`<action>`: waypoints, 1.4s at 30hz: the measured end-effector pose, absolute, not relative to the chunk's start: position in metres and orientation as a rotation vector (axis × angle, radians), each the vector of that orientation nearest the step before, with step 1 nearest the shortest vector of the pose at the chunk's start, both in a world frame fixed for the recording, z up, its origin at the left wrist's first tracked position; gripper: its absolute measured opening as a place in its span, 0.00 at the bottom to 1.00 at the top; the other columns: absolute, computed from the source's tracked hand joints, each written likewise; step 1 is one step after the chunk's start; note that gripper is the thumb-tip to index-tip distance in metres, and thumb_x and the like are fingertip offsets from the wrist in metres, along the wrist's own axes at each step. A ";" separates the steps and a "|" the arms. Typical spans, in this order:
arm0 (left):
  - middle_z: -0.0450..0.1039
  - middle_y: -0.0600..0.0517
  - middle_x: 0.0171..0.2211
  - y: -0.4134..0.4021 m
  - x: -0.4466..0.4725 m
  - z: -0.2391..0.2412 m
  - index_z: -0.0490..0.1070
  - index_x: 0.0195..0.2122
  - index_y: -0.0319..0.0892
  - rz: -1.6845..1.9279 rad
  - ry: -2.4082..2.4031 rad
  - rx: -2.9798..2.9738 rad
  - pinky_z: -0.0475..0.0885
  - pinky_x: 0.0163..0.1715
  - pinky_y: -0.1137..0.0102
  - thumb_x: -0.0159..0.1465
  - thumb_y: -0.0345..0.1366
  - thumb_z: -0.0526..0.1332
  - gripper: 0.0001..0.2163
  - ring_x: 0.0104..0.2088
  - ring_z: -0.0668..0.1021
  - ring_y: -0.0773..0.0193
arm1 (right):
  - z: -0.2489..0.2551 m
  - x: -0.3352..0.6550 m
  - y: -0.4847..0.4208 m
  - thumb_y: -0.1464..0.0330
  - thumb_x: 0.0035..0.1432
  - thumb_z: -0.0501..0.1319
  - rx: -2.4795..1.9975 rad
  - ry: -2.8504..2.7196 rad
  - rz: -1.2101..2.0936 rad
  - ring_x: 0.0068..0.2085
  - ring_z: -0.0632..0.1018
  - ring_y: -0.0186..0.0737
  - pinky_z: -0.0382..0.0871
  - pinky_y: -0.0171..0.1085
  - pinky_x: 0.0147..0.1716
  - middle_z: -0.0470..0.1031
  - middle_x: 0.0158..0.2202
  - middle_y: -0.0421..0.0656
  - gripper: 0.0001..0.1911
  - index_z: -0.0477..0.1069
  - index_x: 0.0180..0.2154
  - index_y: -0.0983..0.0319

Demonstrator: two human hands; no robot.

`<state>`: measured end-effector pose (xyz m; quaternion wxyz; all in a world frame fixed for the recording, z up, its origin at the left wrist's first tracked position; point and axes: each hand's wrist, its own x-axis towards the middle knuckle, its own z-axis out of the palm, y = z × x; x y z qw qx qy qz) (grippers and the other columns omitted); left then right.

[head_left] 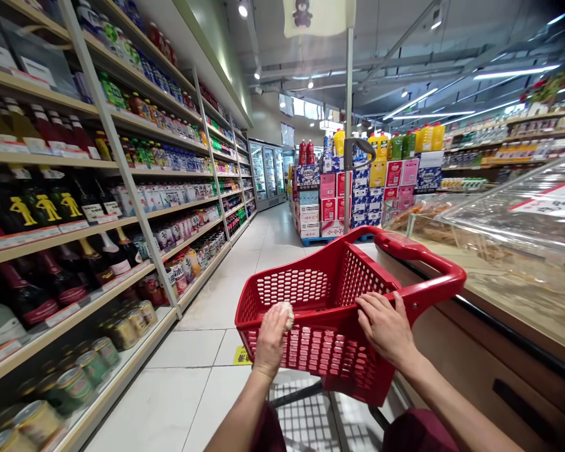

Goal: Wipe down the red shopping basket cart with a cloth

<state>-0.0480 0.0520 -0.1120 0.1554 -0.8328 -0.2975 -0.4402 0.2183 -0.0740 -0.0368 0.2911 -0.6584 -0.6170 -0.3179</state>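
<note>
A red plastic shopping basket (pixel 311 295) sits on a cart frame right in front of me, tilted, with its red handle arching to the right. My left hand (pixel 272 338) rests on the basket's near rim, fingers curled round a small pale crumpled thing (pixel 287 315). My right hand (pixel 386 326) lies on the near rim further right, fingers bent over the edge and gripping it. The basket looks empty inside.
Shelves of bottles and cans (pixel 75 207) line the left side of the aisle. A glass-covered food counter (pixel 513 238) runs along the right. Stacked boxes and bottles (pixel 339 194) stand ahead, glass-door fridges (pixel 268 172) at the far end. The white tiled floor (pixel 245 270) runs between.
</note>
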 end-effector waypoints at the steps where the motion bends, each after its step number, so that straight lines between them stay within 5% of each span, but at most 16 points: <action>1: 0.63 0.48 0.54 0.053 -0.051 -0.112 0.55 0.57 0.45 -1.297 -0.911 -2.339 0.62 0.54 0.57 0.62 0.23 0.43 0.23 0.57 0.61 0.61 | -0.037 0.219 -0.074 0.68 0.58 0.48 -1.747 -1.651 -0.847 0.45 0.70 0.42 0.41 0.49 0.56 0.75 0.41 0.43 0.15 0.72 0.40 0.60; 16: 0.60 0.49 0.56 0.048 -0.062 -0.109 0.53 0.58 0.45 -1.484 -1.060 -2.218 0.59 0.56 0.56 0.62 0.25 0.45 0.22 0.58 0.58 0.61 | -0.039 0.211 -0.077 0.68 0.57 0.49 -1.735 -1.604 -0.829 0.45 0.70 0.43 0.41 0.51 0.56 0.75 0.40 0.44 0.15 0.73 0.39 0.60; 32: 0.60 0.50 0.56 0.043 -0.041 -0.106 0.53 0.57 0.45 -1.225 -0.893 -2.462 0.59 0.56 0.57 0.60 0.20 0.43 0.25 0.58 0.59 0.62 | -0.036 0.215 -0.080 0.71 0.56 0.49 -1.713 -1.643 -0.834 0.45 0.70 0.42 0.43 0.49 0.55 0.75 0.41 0.44 0.16 0.71 0.41 0.61; 38: 0.61 0.51 0.55 0.049 -0.058 -0.108 0.54 0.57 0.45 -1.491 -1.123 -2.194 0.58 0.57 0.57 0.60 0.23 0.44 0.23 0.58 0.58 0.59 | -0.033 0.242 -0.081 0.68 0.56 0.50 -1.764 -1.499 -0.942 0.46 0.69 0.44 0.42 0.50 0.54 0.75 0.40 0.45 0.14 0.72 0.38 0.62; 42: 0.61 0.51 0.55 0.037 -0.020 -0.105 0.55 0.56 0.45 -1.300 -0.896 -2.424 0.61 0.56 0.59 0.61 0.22 0.44 0.23 0.58 0.59 0.62 | -0.033 0.245 -0.082 0.67 0.56 0.51 -1.782 -1.517 -0.937 0.45 0.69 0.43 0.42 0.50 0.54 0.75 0.38 0.44 0.13 0.73 0.37 0.61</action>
